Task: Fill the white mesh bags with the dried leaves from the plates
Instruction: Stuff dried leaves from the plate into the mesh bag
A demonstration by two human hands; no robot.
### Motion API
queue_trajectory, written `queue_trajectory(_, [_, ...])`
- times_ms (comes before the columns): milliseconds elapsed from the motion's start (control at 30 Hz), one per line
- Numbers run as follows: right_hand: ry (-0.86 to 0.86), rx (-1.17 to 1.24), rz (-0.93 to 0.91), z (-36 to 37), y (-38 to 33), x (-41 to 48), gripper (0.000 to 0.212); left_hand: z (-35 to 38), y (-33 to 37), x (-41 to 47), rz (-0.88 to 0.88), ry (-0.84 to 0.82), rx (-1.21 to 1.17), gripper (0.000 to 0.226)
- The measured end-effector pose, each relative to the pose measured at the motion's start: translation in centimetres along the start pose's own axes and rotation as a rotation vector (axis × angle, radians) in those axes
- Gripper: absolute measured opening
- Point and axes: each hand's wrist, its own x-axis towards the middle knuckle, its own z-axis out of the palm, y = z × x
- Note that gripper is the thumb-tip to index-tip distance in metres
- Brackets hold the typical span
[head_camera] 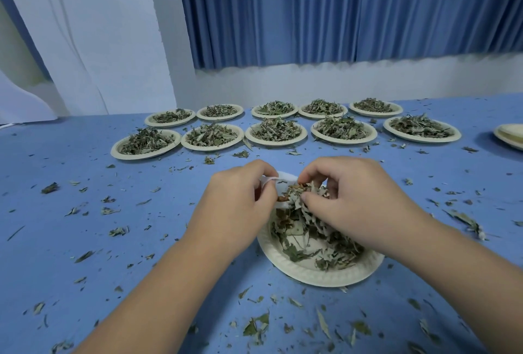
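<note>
A cream paper plate (317,273) with a loose heap of dried leaves (314,237) sits on the blue table right in front of me. My left hand (235,206) pinches the rim of a white mesh bag (285,176) above the plate's far edge. My right hand (356,200) grips a clump of dried leaves (304,193) at the bag's mouth. Most of the bag is hidden behind my hands.
Two rows of several paper plates (276,132) piled with dried leaves stand farther back on the table. A stack of plates without leaves (510,135) lies at the right edge. Leaf crumbs are scattered over the blue tabletop (85,226). Blue curtains and a white wall rise behind.
</note>
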Motion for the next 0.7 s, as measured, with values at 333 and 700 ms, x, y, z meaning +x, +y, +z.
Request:
queue_trajectory(333, [0.097, -0.179, 0.014, 0.7, -0.5, 0.1, 0.009, 0.2, 0.5, -0.1, -0.057, -0.019, -0.080, 0.013])
queue_trajectory(700, [0.089, -0.174, -0.045, 1.6, -1.0, -0.1, 0.015, 1.1, 1.6, -0.3, -0.194, -0.048, -0.246, 0.016])
